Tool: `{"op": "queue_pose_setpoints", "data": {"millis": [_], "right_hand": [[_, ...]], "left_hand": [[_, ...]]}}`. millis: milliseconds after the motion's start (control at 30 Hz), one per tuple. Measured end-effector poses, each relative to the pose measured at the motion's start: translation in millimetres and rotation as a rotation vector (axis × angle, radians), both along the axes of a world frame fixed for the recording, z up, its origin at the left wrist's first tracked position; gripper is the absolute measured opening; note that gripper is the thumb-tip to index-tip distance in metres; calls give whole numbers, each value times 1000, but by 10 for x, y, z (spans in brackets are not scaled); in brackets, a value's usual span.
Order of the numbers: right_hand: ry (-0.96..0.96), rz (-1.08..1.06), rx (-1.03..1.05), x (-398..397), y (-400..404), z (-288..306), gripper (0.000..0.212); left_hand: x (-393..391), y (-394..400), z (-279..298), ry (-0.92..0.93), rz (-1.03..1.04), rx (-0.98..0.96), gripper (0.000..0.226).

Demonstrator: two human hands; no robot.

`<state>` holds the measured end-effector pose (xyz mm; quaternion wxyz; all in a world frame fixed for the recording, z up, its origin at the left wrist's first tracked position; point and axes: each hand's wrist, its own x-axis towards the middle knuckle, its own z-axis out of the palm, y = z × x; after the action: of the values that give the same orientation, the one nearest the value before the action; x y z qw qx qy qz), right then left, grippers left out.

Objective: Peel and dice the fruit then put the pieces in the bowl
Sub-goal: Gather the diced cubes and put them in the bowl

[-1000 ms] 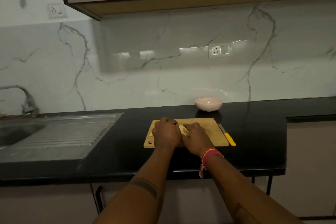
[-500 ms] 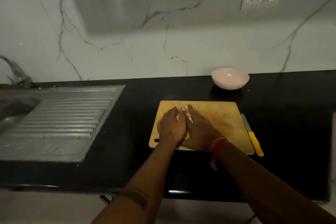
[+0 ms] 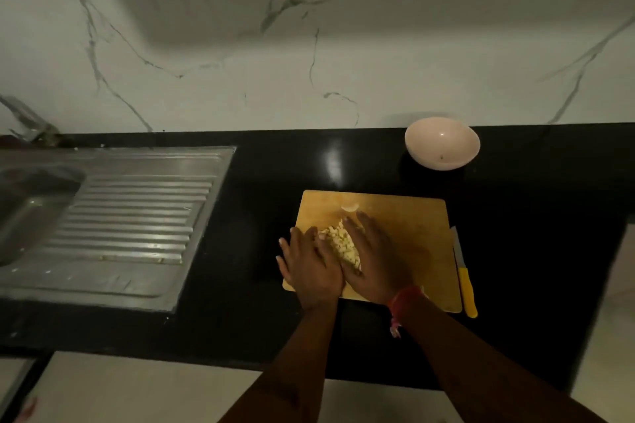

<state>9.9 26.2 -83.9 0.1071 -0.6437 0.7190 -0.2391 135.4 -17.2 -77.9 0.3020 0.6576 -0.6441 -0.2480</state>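
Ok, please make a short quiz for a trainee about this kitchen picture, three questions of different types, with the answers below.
1. True or false: the diced fruit pieces are already in the bowl.
2. Where does the knife lie? A) in the sink B) on the counter, right of the cutting board C) in the right hand
3. Fill in: the left hand and the right hand flank the pile with mostly straight fingers, as if to ____ it together.

Key
1. False: the pieces lie on the board, the bowl looks empty.
2. B
3. gather
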Motion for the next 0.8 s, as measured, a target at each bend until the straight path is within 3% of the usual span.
{"op": "queue_pose_setpoints", "data": {"millis": [133,267,333,433,567,700,800], "right_hand": [[7,20,26,-8,-25,-30,73],[-72,72,12,-56,-29,-17,71],[-198,3,-47,-77,-45,13,61],[-317,-203,-122,-130,-142,108,50],[-154,-289,-15,-307,-443,264,30],[-76,-162,185,-463,-770,367,39],[88,-56,238,-517,-922,384,31]], "left_hand": [[-81,3,32,125,3,92,71],[-203,32,170,283,-151,162,69],[-229,-22,214,308,-175,174,67],[-213,-152,267,255,-188,54,47],[-267,-440,322,104,-258,-17,30],[-443,-669,347,-14,-314,14,28],[-477,-732,323,-18,-262,67,29]]}}
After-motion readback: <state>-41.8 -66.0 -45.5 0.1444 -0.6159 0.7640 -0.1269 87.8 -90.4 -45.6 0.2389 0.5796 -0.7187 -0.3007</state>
